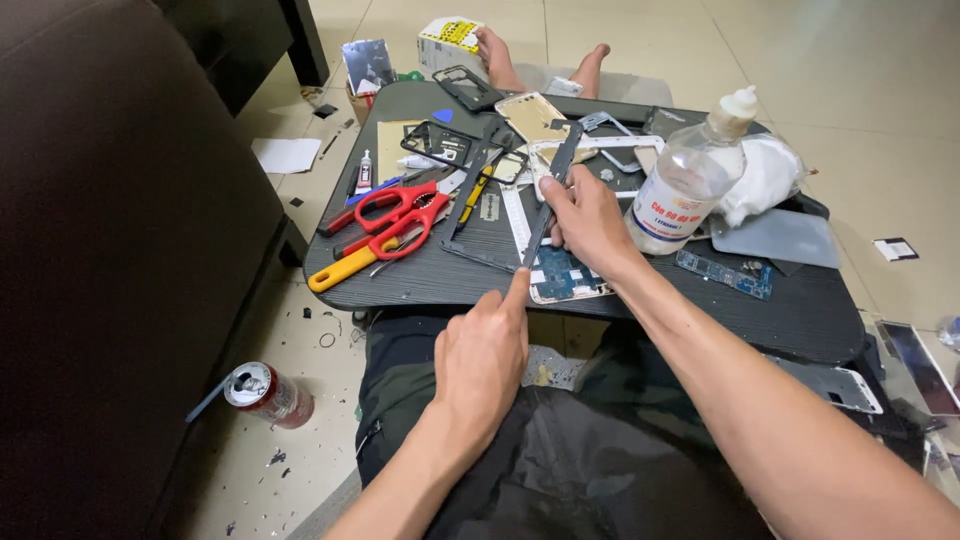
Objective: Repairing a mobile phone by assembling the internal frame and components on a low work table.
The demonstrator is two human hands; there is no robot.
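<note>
Lower left of the frame: a dented red and silver drink can (262, 392) lies on its side on the tiled floor (300, 470), beside the dark sofa.
Left of the counter: red-handled scissors (395, 222) lie on the dark low counter (420, 275), touching a yellow-handled tool (340, 270) just below them.
Your left hand (480, 360): it rests at the counter's near edge, fingers curled in, forefinger stretched out so its tip touches the lower end of the long dark phone frame strip (552, 190). It grips nothing.
Centre: the strip runs from the lower middle up toward the upper middle, tilted, over an opened phone with a blue circuit board (565, 275) that lies flat near the front edge.
Your right hand (590, 215): it pinches the strip at about mid-length, thumb on one side, fingers wrapped on the other.
Right of centre: a clear plastic bottle with a white nozzle cap (690, 180) stands just beside your right hand; a separate blue circuit board (722, 273) lies below it.
</note>
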